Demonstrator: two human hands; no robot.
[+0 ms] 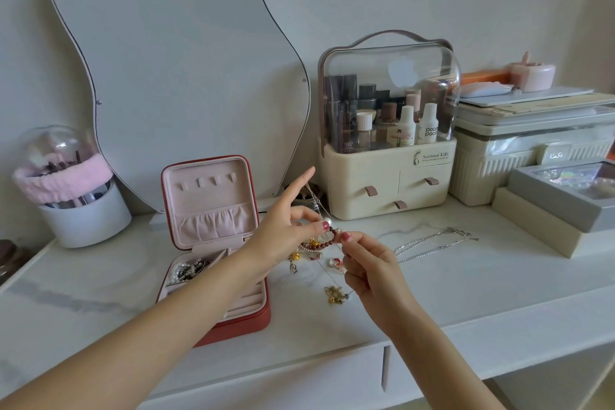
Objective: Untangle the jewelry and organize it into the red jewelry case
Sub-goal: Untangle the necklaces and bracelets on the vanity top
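- At the near edge of the white tabletop (466, 293), two bare forearms reach in from below, the left crossing over the red jewelry case (246, 323).
- The right hand (372, 273) is curled, thumb and forefinger pinching a thin strand of the tangled jewelry (319, 243) just above the table.
- The left hand (289, 226) pinches the same tangle near a white pearl (327, 222), its index finger stretched up and away; a fine chain (314, 196) hangs from that raised finger down to the pearl.
- The tangle includes a dark red bead bracelet (324, 241) lifted between the hands, with small gold charms (336, 294) and other pieces dangling onto or lying on the tabletop below.
- The case stands open just left of the tangle, its pale pink lid (209, 203) upright; pearls and dark pieces (188, 271) lie in a rear-left compartment of the base.
- To the right of the hands, silver chains (432, 243) lie loose on the table, apart from the tangle.
- Farther back stands a cream cosmetics organizer (387, 173) with a clear domed cover and bottles inside.
- At the far left is a white brush holder (86, 213) wrapped with a pink fluffy band, under a clear dome.
- A wavy-edged mirror (173, 70) leans against the wall behind the case.
- Stacked boxes (539, 150) fill the far right.
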